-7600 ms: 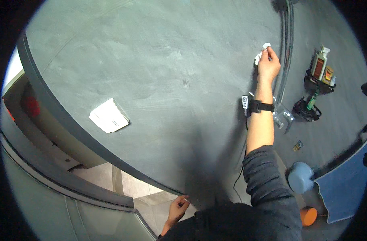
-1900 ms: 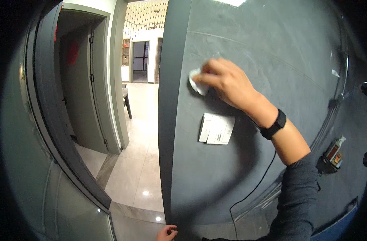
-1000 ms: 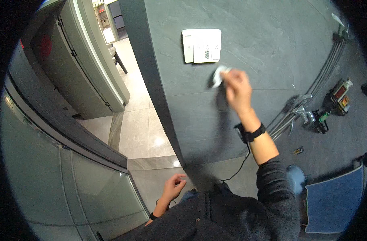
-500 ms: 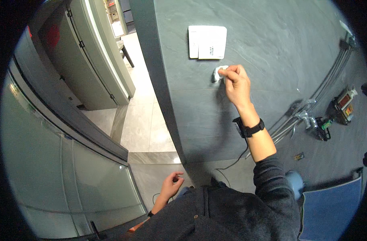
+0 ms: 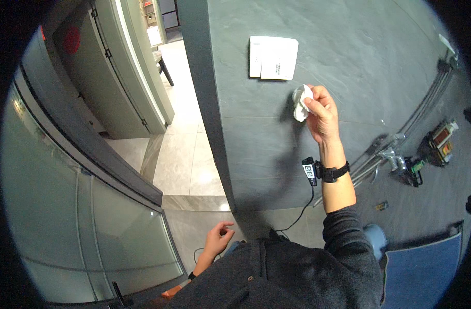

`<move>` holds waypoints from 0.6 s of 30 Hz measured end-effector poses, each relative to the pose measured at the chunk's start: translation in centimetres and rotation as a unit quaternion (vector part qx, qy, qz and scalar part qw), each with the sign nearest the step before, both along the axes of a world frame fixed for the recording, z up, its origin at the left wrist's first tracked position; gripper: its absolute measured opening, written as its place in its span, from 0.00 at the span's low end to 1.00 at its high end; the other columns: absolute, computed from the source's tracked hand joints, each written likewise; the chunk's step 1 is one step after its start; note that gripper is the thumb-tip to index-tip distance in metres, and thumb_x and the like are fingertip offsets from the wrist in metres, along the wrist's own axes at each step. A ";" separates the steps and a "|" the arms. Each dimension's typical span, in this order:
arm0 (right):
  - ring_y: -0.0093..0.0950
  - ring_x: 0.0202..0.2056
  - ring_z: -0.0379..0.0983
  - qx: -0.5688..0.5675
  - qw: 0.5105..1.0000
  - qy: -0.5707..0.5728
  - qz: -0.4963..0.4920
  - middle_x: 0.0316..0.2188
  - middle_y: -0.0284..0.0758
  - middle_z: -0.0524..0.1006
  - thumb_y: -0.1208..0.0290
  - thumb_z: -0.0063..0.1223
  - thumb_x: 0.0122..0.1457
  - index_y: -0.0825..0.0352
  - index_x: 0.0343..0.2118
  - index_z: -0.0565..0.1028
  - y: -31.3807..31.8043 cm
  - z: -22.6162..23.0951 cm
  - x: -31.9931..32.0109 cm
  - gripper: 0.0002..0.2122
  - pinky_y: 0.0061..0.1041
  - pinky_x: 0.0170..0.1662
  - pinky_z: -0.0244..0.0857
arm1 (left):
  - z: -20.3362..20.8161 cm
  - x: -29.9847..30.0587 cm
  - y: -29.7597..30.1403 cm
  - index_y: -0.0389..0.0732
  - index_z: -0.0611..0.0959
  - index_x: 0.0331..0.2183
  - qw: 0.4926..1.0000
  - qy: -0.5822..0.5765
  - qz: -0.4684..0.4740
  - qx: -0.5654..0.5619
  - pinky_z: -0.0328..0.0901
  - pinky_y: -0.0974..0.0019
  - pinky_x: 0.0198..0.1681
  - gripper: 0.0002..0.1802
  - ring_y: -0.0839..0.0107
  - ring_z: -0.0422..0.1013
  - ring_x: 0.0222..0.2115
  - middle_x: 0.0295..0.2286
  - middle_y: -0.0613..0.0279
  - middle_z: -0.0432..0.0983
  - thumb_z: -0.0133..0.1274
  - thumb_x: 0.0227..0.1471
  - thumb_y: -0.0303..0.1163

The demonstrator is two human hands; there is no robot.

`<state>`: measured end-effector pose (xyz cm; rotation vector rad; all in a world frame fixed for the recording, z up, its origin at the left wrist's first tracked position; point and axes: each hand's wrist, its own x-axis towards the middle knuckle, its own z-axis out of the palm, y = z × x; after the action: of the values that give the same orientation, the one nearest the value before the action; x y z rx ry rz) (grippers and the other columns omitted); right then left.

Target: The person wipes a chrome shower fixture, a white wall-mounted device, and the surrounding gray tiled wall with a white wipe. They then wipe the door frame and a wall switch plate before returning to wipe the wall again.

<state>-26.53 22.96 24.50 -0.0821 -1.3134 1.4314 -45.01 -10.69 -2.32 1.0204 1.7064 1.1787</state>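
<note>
My right hand [image 5: 323,114] is raised in front of the grey marbled wall [image 5: 256,154]. Pinched between its thumb and fingers is a crumpled white tissue [image 5: 301,103], with a loose edge hanging toward the left. Just above and left of it, a white rectangular wall box [image 5: 273,58] with small dark print is fixed to the wall. A black strap with a small wired device [image 5: 310,171] circles my right wrist. Low by my waist, my left hand [image 5: 219,238] is empty, its fingers loosely curled and apart.
On the left stands a frosted glass door [image 5: 50,206]; beyond it a doorway opens onto a tiled floor [image 5: 191,154]. Pipes [image 5: 421,103] run along the right wall beside several tools [image 5: 441,141]. A blue mat [image 5: 423,270] and a bluish round object [image 5: 374,239] are at lower right.
My right hand has drawn the tissue slightly right and turned, so more of the tissue and the wrist device show. My left hand has hardly moved.
</note>
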 end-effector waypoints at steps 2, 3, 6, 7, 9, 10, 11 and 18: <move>0.21 0.41 0.70 0.046 0.992 -0.022 -0.114 0.43 0.31 0.72 0.86 0.58 0.52 0.63 0.38 0.70 0.9 0.2 0.1 0.14 0.21 0.44 0.67 | -0.1 -0.2 -0.1 0.42 0.82 0.44 1.000 0.002 0.002 0.011 0.69 0.69 0.39 0.15 0.76 0.75 0.32 0.27 0.64 0.78 0.60 0.52 0.30; 0.20 0.41 0.69 0.081 0.981 -0.029 -0.171 0.43 0.31 0.71 0.85 0.58 0.53 0.64 0.41 0.70 1.2 0.4 0.1 0.15 0.22 0.44 0.67 | -0.2 -0.4 -0.1 0.42 0.82 0.44 1.000 0.002 0.006 0.000 0.69 0.69 0.39 0.15 0.76 0.75 0.32 0.27 0.64 0.78 0.60 0.52 0.30; 0.21 0.39 0.69 0.181 0.895 -0.089 -0.397 0.40 0.32 0.72 0.83 0.58 0.52 0.66 0.48 0.73 2.2 1.0 0.2 0.18 0.22 0.43 0.67 | -0.5 -0.8 0.0 0.42 0.82 0.44 1.000 -0.006 0.003 -0.006 0.69 0.69 0.39 0.15 0.76 0.75 0.31 0.28 0.64 0.78 0.60 0.52 0.30; 0.21 0.38 0.70 0.240 0.849 -0.115 -0.455 0.39 0.32 0.73 0.82 0.58 0.53 0.65 0.47 0.75 2.2 1.0 0.3 0.18 0.22 0.42 0.67 | -0.6 -0.9 0.0 0.42 0.82 0.44 1.000 -0.007 0.000 0.008 0.69 0.69 0.39 0.15 0.76 0.75 0.32 0.28 0.64 0.78 0.60 0.52 0.30; 0.22 0.36 0.71 0.328 0.735 -0.179 -0.566 0.37 0.32 0.73 0.81 0.58 0.53 0.63 0.46 0.78 2.0 0.8 0.2 0.16 0.22 0.40 0.67 | -0.9 -1.1 0.1 0.42 0.82 0.44 1.000 -0.017 0.000 0.008 0.69 0.69 0.39 0.15 0.76 0.74 0.32 0.28 0.64 0.78 0.60 0.52 0.30; 0.22 0.33 0.72 0.318 0.750 -0.167 -0.555 0.35 0.32 0.74 0.79 0.59 0.53 0.60 0.44 0.81 1.8 0.5 -0.1 0.14 0.22 0.36 0.67 | -1.1 -1.2 0.2 0.42 0.82 0.44 1.000 -0.015 -0.003 0.013 0.69 0.69 0.39 0.15 0.76 0.74 0.32 0.28 0.65 0.78 0.60 0.52 0.30; 0.22 0.32 0.72 0.305 0.756 -0.181 -0.550 0.36 0.32 0.74 0.79 0.59 0.53 0.60 0.44 0.81 1.5 0.2 -0.4 0.14 0.22 0.36 0.68 | -1.2 -1.2 0.4 0.42 0.82 0.44 1.000 -0.018 -0.004 0.014 0.69 0.69 0.39 0.15 0.76 0.74 0.32 0.28 0.65 0.78 0.59 0.52 0.30; 0.24 0.36 0.69 0.305 0.744 -0.177 -0.568 0.37 0.34 0.72 0.81 0.61 0.52 0.59 0.48 0.79 1.1 -1.6 -2.8 0.19 0.21 0.35 0.67 | -0.7 -1.7 0.7 0.40 0.81 0.44 0.999 -0.029 0.004 0.037 0.67 0.73 0.36 0.15 0.81 0.71 0.30 0.28 0.69 0.75 0.59 0.53 0.27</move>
<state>-29.32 24.08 22.91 -0.6263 -1.5295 -0.0972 -46.69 -10.04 -2.97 1.0148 1.6351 1.2729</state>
